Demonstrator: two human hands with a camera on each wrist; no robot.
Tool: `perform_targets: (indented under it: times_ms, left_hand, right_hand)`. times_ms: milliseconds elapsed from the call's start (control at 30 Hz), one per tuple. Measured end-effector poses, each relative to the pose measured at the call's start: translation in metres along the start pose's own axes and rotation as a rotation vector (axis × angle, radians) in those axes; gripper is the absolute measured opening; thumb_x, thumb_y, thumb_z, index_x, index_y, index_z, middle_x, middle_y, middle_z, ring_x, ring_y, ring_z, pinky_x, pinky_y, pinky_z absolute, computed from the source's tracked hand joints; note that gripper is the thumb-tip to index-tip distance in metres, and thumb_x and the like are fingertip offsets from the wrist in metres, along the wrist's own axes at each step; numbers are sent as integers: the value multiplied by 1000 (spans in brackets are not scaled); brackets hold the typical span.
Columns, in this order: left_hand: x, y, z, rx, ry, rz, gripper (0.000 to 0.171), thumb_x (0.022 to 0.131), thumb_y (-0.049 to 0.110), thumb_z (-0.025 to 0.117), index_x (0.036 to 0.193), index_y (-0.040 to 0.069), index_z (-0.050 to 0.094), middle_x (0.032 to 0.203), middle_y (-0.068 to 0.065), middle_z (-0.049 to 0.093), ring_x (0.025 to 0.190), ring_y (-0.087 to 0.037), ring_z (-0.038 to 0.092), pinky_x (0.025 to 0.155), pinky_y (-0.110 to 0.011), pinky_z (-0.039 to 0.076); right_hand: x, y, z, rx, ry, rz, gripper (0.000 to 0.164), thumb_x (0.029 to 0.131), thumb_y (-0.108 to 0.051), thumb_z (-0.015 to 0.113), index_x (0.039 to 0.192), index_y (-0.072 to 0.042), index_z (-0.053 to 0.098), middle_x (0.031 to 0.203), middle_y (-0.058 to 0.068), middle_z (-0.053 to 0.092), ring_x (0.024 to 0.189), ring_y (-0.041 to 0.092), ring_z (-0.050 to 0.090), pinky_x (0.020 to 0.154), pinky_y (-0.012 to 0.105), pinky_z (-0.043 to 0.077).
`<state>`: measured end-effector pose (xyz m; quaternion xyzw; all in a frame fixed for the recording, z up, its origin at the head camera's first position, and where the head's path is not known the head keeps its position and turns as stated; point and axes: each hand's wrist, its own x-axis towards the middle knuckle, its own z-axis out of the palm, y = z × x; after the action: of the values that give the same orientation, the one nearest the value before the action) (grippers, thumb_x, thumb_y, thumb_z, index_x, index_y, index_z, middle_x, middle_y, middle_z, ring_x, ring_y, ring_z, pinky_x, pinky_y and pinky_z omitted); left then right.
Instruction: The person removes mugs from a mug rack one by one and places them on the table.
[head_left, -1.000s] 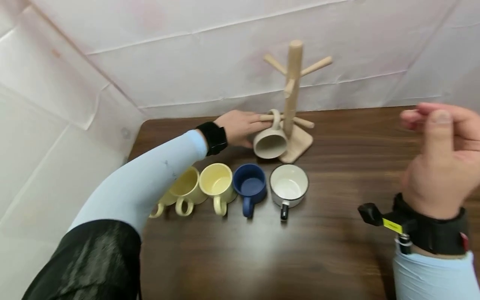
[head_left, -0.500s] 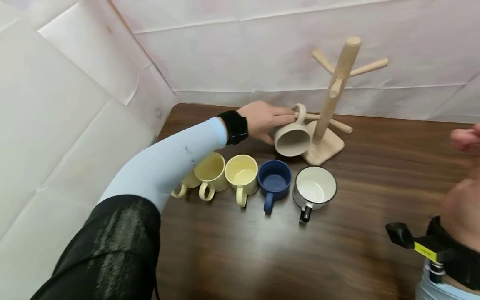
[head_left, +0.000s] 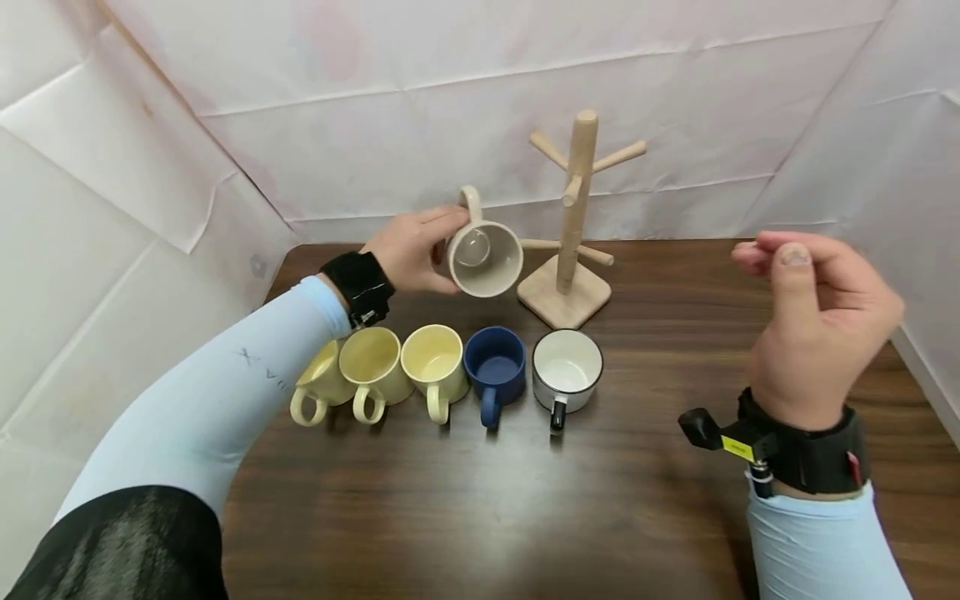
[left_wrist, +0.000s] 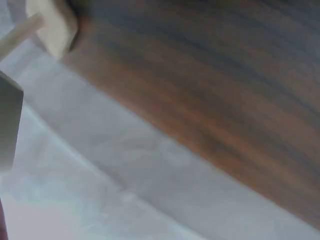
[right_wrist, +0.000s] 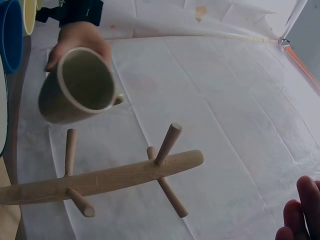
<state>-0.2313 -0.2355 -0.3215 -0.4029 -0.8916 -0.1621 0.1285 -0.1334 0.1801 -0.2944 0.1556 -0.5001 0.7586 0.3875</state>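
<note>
In the head view my left hand [head_left: 411,250] grips a beige mug [head_left: 491,265] at its side near the handle. The mug is tilted, mouth toward me and handle up. Just right of it stands a wooden mug rack [head_left: 576,212] with bare pegs. The right wrist view shows the same mug [right_wrist: 70,97] in the left hand's grip, above the rack's pole [right_wrist: 115,181]. Only a blurred edge of the mug [left_wrist: 7,125] shows in the left wrist view. Raised at the right, my right hand [head_left: 825,325] holds nothing, fingers loosely bent.
A row of upright mugs stands in front of the rack: several pale yellow ones [head_left: 435,367], a blue one [head_left: 496,367] and a white one with a black rim [head_left: 567,371]. White sheeting [head_left: 390,133] hangs behind and beside the dark wooden table [head_left: 480,500].
The beige mug has come away from the rack's lower left peg, moving left in my left hand. My right hand stays raised, while the head view has shifted.
</note>
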Motion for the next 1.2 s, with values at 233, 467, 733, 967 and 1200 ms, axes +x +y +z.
perform_targets:
  times_ms: [233, 467, 733, 967, 1200]
  left_hand:
    - [-4, 14, -14, -131, 236, -38, 92, 61, 18, 108, 140, -3, 66, 134, -18, 72, 123, -31, 68, 104, -46, 54]
    - [5, 31, -22, -230, 346, -32, 90, 61, 19, 107, 140, -1, 69, 129, -15, 74, 114, -26, 67, 94, -39, 54]
    - [0, 59, -8, -552, 393, 19, 94, 59, 5, 104, 144, -4, 66, 132, -17, 73, 109, -28, 70, 88, -31, 61]
    - [-11, 85, 21, -675, 343, 62, 96, 55, 11, 106, 142, -3, 67, 134, -15, 72, 122, -31, 68, 106, -41, 57]
    - [-8, 112, 50, -755, 202, 223, 95, 56, 23, 109, 140, 4, 69, 131, -10, 73, 119, -29, 69, 105, -43, 56]
  right_hand:
    - [1, 23, 3, -34, -120, 9, 22, 100, 5, 70, 100, 27, 70, 89, 16, 80, 84, 23, 76, 89, 29, 61]
    - [5, 43, -8, -119, -233, 16, 19, 102, 4, 71, 105, 23, 73, 95, 11, 82, 89, 20, 77, 92, 26, 60]
    - [9, 51, -11, -240, -420, 52, 16, 105, 2, 69, 109, 14, 78, 95, 9, 82, 84, 16, 77, 77, 24, 60]
    - [19, 56, -2, -257, -636, 134, 16, 107, -3, 69, 110, 9, 78, 93, 12, 80, 77, 17, 74, 65, 21, 58]
    - [21, 65, 6, -159, -1013, 259, 19, 111, -4, 63, 122, 4, 77, 106, 12, 78, 84, 24, 71, 70, 26, 59]
